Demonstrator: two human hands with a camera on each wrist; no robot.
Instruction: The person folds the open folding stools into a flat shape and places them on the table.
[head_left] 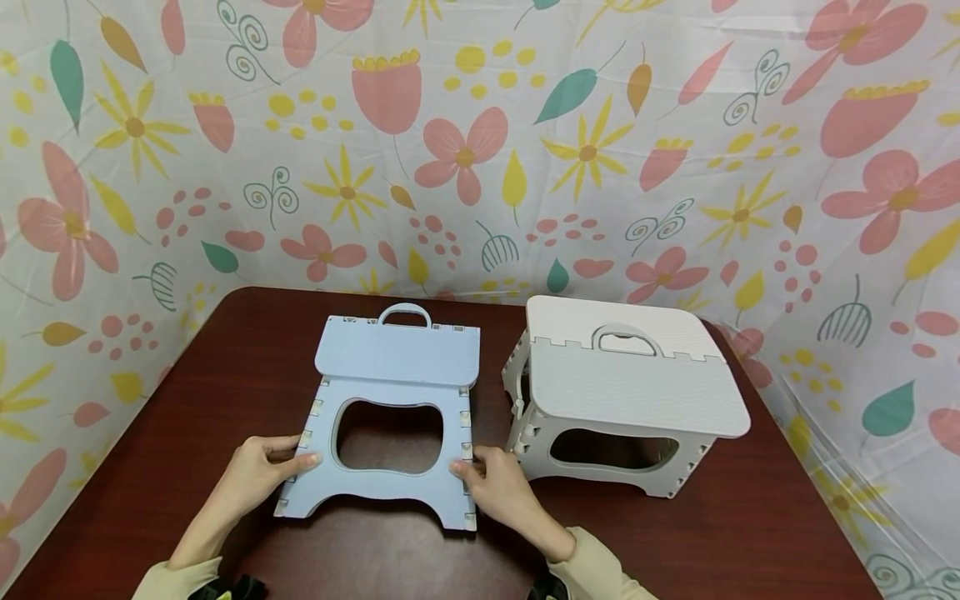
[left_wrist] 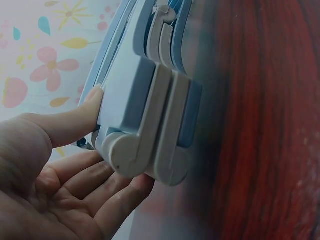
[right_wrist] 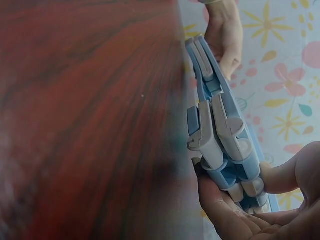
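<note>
Closest to me are two pale sleeves (head_left: 176,579). The left hand (head_left: 251,471) I see pinches the left edge of a folded blue stool (head_left: 396,358), thumb on top, fingers under. The right hand (head_left: 501,483) pinches the right edge the same way. The stool is on or just above the brown bench (head_left: 150,500); I can't tell which. To its right, a white stool (head_left: 633,387) stands opened up. Behind hangs a flowery cloth (head_left: 465,92).

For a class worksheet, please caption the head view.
The left hand and right hand grip a folded blue stool by its sides, beside a white stool standing on a brown table.
</note>
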